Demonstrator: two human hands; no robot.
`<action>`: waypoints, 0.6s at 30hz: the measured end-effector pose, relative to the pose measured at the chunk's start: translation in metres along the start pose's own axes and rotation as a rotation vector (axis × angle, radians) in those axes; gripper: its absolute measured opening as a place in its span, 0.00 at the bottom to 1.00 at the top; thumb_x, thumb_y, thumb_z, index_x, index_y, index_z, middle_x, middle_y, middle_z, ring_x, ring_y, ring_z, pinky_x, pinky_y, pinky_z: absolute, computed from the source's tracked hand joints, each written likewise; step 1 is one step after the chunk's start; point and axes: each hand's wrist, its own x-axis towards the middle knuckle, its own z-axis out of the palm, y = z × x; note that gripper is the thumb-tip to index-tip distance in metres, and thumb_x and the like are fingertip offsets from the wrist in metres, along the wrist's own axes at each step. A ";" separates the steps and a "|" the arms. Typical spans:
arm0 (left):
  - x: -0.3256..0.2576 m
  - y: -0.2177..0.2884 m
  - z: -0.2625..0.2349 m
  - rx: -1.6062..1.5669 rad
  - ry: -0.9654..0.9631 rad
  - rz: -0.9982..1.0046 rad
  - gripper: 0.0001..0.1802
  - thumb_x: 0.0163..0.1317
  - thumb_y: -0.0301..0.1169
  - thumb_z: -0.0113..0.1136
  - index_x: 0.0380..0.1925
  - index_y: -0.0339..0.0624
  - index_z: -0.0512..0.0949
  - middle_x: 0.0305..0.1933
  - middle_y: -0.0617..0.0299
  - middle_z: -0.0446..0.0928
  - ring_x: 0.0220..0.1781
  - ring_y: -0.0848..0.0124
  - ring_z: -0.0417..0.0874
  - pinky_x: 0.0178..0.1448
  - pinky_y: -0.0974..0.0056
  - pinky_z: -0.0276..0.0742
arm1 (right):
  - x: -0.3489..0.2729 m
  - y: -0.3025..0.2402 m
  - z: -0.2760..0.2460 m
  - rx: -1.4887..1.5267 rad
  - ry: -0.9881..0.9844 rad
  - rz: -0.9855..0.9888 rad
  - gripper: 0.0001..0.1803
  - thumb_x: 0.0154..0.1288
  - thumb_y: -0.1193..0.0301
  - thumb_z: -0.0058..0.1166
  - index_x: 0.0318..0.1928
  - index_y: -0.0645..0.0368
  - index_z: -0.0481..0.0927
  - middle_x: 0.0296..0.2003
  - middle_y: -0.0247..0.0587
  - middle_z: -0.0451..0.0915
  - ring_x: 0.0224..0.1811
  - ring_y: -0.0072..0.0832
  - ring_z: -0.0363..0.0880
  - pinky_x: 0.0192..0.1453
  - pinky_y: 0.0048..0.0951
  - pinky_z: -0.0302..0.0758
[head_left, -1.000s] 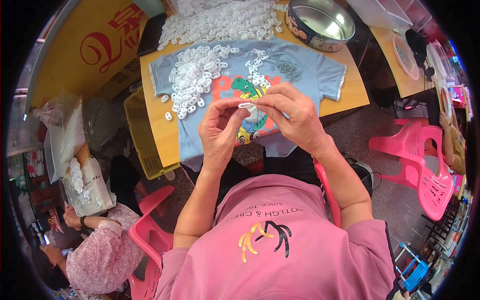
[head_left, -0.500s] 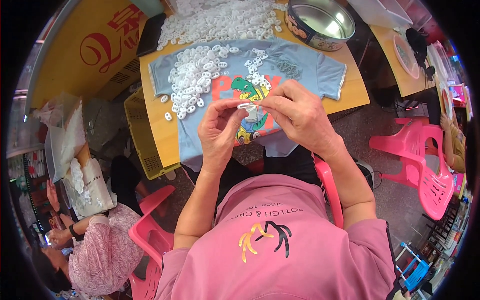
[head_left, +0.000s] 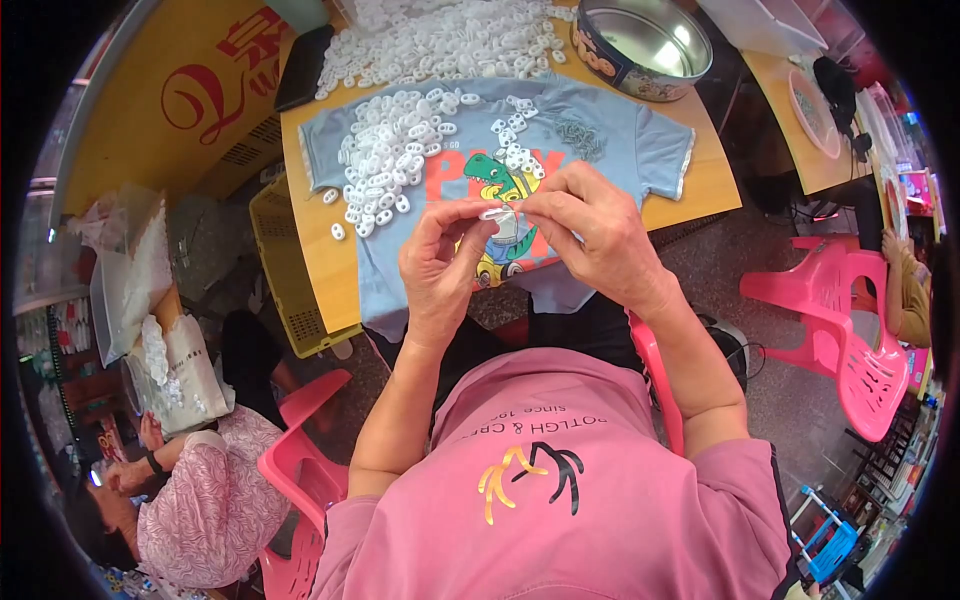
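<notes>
Between the thumb and fingers of my left hand is a small white oval plastic piece, held level above a blue-grey T-shirt with a dinosaur print. My right hand pinches close beside that piece, its fingertips pressed together; what they hold is too small to make out. Beyond my left hand lies a heap of white oval pieces with holes. Past my fingertips several finished-looking white pieces form a short trail. Right of them sits a little pile of thin grey bits.
A larger mound of white pieces covers the table's far side, between a dark phone and a round tin. A yellow crate stands left below the table. Pink chairs flank me; another person sits at left.
My fingers stay almost in place; the white oval piece has tilted slightly in my left fingertips. At left, the other person's hands have shifted.
</notes>
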 end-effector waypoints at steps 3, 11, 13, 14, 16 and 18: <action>-0.001 0.001 0.000 -0.001 0.001 0.007 0.11 0.61 0.14 0.57 0.43 0.33 0.76 0.47 0.56 0.78 0.49 0.72 0.81 0.54 0.69 0.78 | 0.001 -0.003 -0.001 -0.048 -0.007 -0.026 0.10 0.52 0.82 0.61 0.38 0.62 0.82 0.30 0.39 0.75 0.33 0.34 0.77 0.36 0.32 0.74; 0.000 -0.001 0.002 -0.014 -0.013 0.035 0.11 0.61 0.13 0.57 0.43 0.33 0.76 0.47 0.56 0.79 0.49 0.72 0.81 0.53 0.69 0.78 | -0.005 0.009 0.015 0.242 0.012 0.134 0.07 0.58 0.81 0.60 0.38 0.62 0.83 0.32 0.38 0.74 0.33 0.28 0.75 0.36 0.26 0.72; 0.000 -0.001 0.001 0.002 -0.004 0.017 0.11 0.61 0.14 0.57 0.43 0.33 0.76 0.46 0.56 0.79 0.48 0.72 0.81 0.53 0.69 0.78 | -0.007 0.013 0.019 0.304 -0.007 0.181 0.06 0.59 0.81 0.60 0.38 0.62 0.83 0.33 0.37 0.74 0.34 0.26 0.74 0.37 0.25 0.72; 0.000 -0.001 0.001 0.002 -0.005 0.017 0.11 0.61 0.14 0.57 0.43 0.33 0.76 0.46 0.56 0.79 0.48 0.72 0.81 0.53 0.69 0.78 | -0.008 0.015 0.020 0.366 -0.026 0.230 0.06 0.59 0.80 0.60 0.38 0.62 0.83 0.33 0.36 0.74 0.35 0.24 0.74 0.38 0.25 0.71; 0.000 -0.001 0.000 0.021 -0.001 0.024 0.10 0.61 0.14 0.58 0.43 0.33 0.76 0.46 0.57 0.79 0.48 0.72 0.82 0.53 0.69 0.78 | -0.009 0.017 0.022 0.405 -0.025 0.253 0.06 0.59 0.80 0.60 0.38 0.62 0.83 0.34 0.35 0.74 0.35 0.23 0.73 0.38 0.25 0.71; 0.000 0.000 0.000 0.023 -0.001 0.011 0.10 0.61 0.15 0.58 0.43 0.33 0.76 0.46 0.57 0.79 0.47 0.72 0.82 0.52 0.69 0.78 | -0.010 0.018 0.022 0.442 -0.023 0.277 0.06 0.60 0.80 0.60 0.38 0.62 0.83 0.34 0.35 0.74 0.36 0.23 0.73 0.39 0.25 0.71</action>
